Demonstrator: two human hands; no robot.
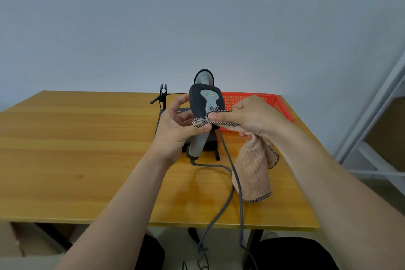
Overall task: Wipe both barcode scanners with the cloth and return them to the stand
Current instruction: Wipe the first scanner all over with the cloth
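Wooden surface (76,149), grey wall behind. Step in hand: wiping one barcode scanner (206,103), held above the far middle. My left hand (175,129) grips its handle; my right hand (252,116) pinches the pink cloth (254,166) against its neck. The second scanner (203,76) appears docked on the stand (211,143) behind. Next: finish wiping, then dock, keeping the grey cables (238,193) clear. A red basket (252,98) crowds the far right corner.

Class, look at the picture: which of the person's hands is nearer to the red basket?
Right. The right hand, gripping the cloth, is just in front of the red basket; the left hand holds the scanner further left.
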